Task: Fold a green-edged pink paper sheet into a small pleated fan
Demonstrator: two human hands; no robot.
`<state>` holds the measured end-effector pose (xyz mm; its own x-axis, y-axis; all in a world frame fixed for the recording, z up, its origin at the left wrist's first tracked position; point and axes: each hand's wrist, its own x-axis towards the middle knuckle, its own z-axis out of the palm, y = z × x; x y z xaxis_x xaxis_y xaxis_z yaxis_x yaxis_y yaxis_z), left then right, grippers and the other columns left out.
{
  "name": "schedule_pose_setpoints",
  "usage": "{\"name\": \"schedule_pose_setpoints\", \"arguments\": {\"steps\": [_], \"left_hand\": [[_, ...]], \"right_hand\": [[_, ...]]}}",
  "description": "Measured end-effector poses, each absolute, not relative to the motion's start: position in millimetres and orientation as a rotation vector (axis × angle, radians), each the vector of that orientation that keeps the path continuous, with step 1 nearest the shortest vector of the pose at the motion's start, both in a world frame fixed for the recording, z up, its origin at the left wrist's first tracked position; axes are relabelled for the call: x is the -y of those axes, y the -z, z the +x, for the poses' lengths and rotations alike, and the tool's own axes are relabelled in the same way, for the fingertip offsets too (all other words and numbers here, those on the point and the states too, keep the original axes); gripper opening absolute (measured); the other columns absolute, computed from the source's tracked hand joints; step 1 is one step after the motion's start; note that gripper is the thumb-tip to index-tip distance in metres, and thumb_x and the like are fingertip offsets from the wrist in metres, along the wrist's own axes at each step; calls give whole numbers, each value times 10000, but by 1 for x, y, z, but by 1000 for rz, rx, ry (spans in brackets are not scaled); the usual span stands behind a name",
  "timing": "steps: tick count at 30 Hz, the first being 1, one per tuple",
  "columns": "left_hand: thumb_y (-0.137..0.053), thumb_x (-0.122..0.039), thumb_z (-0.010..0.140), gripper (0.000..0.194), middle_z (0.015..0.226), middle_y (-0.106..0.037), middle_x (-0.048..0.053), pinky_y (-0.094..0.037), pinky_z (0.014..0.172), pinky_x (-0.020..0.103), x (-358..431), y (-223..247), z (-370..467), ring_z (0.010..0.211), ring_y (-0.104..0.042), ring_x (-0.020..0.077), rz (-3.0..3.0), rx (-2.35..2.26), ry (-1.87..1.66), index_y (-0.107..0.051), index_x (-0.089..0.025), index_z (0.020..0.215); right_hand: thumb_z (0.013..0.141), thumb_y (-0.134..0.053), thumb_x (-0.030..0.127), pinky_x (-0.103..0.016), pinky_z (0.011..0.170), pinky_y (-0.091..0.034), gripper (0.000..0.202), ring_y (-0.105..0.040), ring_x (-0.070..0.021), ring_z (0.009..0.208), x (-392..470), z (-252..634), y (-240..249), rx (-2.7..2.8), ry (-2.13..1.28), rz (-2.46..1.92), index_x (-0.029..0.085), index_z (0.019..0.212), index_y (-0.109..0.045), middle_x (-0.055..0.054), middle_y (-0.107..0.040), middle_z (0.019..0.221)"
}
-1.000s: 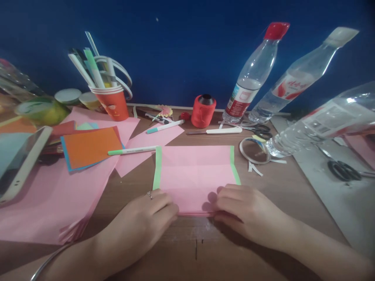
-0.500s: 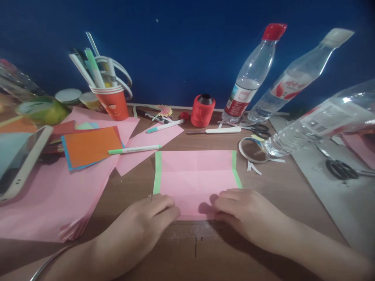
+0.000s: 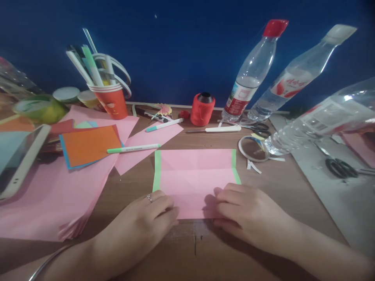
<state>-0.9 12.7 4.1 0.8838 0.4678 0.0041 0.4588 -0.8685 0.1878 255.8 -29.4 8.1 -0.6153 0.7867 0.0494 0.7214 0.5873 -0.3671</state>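
A pink sheet of paper (image 3: 195, 183) with green strips down its left and right sides lies in front of me, a crease running across its upper part. At its near left corner, my left hand (image 3: 149, 218) has its fingers curled over the edge, gripping the paper. My right hand (image 3: 246, 207) grips the near right corner in the same way, its thumb low at the near edge. Both hands hide the lower corners of the sheet. A ring shows on the left hand.
Left are pink sheets (image 3: 84, 183), orange paper (image 3: 90, 146), a phone (image 3: 27, 164) and a red cup (image 3: 113, 103) of pens. Behind the sheet are a green marker (image 3: 134, 148), red thread spool (image 3: 202, 111) and white-handled knife (image 3: 224, 128). Right are bottles (image 3: 246, 86), a tape roll (image 3: 240, 150) and scissors (image 3: 341, 167).
My right hand's fingers have shifted slightly, with the thumb now lower, just past the near edge. The left hand has barely moved. The whole view has shifted a little.
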Motion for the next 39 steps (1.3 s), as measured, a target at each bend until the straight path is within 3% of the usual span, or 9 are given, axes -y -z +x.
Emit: {"name": "schedule_pose_setpoints", "arguments": {"steps": [4,9,14,20,28,39], "left_hand": [[-466,-88,847,182,735,-526,5,-425,596,323,-12,0,-5,666,-467,168,2920,-690,-151,-617,-187,875],[-462,-57,842,179,809,-551,33,-452,691,334,-15,2,-7,762,-500,182,2976,-581,-274,-609,-153,876],[-431,-77,862,190,792,-562,40,-449,674,338,-19,3,-4,743,-510,187,3045,-563,-231,-606,-146,835],[-366,-124,912,253,751,-553,23,-434,656,281,-20,-3,4,701,-520,146,2911,-689,-369,-582,-148,783],[-505,-261,891,129,894,-633,4,-442,758,232,-14,-33,4,826,-582,127,2534,-796,-531,-602,-197,948],[-614,-287,809,75,865,-672,-30,-467,686,212,-15,-124,7,802,-610,124,2374,-1024,-943,-666,-259,855]], "right_hand": [[887,-500,193,-288,678,-393,184,-509,-156,734,30,256,-8,2675,-219,-1143,177,723,-581,-28,-601,773],[849,-481,72,-352,740,-382,180,-511,-184,758,32,254,-8,2798,63,-1058,161,763,-612,-37,-597,731],[851,-458,58,-359,736,-377,196,-512,-190,755,35,249,-6,2802,172,-1086,145,791,-623,-54,-596,744],[890,-497,180,-336,749,-380,142,-535,-192,807,35,235,-3,2588,95,-1188,140,959,-615,-59,-625,805],[888,-542,270,-292,694,-378,137,-564,-170,753,34,226,-26,2383,-92,-1228,162,884,-626,-41,-654,800],[819,-595,261,-233,554,-360,54,-554,-126,642,30,226,-121,2104,-204,-1456,231,780,-616,40,-648,721]]}}
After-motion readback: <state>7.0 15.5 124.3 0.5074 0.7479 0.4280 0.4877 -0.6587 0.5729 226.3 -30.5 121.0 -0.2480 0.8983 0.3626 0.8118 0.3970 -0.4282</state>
